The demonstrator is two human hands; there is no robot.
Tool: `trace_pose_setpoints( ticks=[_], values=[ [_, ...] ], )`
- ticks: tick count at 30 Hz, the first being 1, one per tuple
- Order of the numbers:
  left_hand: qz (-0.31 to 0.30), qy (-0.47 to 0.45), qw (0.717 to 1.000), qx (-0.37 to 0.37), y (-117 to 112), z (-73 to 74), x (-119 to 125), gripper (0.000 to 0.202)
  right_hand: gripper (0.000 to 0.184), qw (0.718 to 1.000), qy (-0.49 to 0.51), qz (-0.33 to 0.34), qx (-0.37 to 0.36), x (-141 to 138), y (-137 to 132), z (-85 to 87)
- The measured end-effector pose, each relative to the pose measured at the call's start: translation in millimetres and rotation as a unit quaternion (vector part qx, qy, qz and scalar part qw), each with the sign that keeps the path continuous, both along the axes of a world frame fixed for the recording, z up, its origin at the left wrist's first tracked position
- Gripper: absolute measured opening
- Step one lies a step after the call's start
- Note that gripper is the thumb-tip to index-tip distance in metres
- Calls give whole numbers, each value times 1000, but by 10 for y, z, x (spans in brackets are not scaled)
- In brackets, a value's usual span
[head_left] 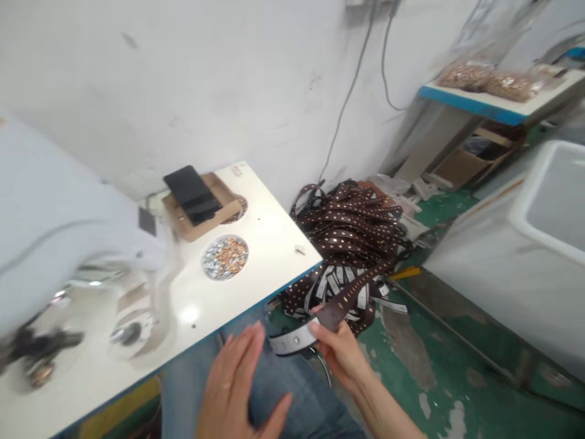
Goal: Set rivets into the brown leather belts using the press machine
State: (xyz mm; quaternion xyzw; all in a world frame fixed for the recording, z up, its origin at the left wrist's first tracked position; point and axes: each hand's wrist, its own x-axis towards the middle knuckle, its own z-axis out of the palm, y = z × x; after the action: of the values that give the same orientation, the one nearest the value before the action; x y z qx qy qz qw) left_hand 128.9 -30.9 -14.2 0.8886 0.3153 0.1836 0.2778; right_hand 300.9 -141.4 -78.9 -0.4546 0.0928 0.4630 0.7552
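A dark brown leather belt point(336, 310) is gripped in my right hand point(340, 350), thumb on top. Its pale end piece with metal snaps or rivets points left, toward my left hand point(235, 384). That hand is held over my lap with fingers stretched and thumb apart, holding nothing. From my right hand the belt's holed strap runs up and right to a heap of similar studded brown belts point(351, 219) on the floor. A white riveting-type machine point(82, 225) stands on the table at left, partly blurred.
The white table point(274, 238) has a blue edge. Silver and copper rivets fill a round recess point(225, 257); behind it a black tablet-like slab point(192, 194) lies on a cardboard box point(219, 216). A white bin point(516, 244) stands right, before another table point(479, 103) with bagged parts.
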Motion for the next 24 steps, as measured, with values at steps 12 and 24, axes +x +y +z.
trace_pose_setpoints(
  ticks=[12,24],
  values=[
    [99,-7,995,-18,631,442,-1017,42,23,872,-404,243,128,-814,1199,850],
    [60,-1,998,-10,1440,215,-1030,51,31,900,-365,233,48,-756,1900,582]
  ],
)
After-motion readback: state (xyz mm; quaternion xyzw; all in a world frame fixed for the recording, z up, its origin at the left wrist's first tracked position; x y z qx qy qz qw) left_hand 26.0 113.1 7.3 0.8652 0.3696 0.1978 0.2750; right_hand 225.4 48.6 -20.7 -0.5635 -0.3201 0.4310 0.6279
